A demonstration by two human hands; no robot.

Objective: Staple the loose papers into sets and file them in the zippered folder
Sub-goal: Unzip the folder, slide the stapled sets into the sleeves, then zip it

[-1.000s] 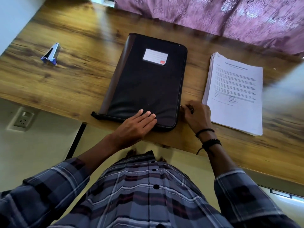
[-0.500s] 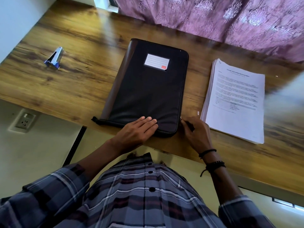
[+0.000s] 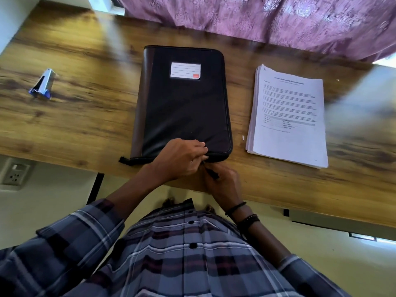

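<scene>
A black zippered folder with a white label lies closed in the middle of the wooden desk. My left hand rests on its near edge, fingers curled on the rim. My right hand pinches the black zipper pull at the folder's near edge, just below my left fingers. A stack of printed papers lies to the right of the folder. A small blue and silver stapler sits far left on the desk.
A purple patterned curtain hangs behind the desk's far edge. A wall socket is below the desk at left. A tiny white scrap lies between folder and papers.
My right hand has carried the zipper pull from the folder's right side around the near right corner onto the near edge. My left hand has curled its fingers and shifted right.
</scene>
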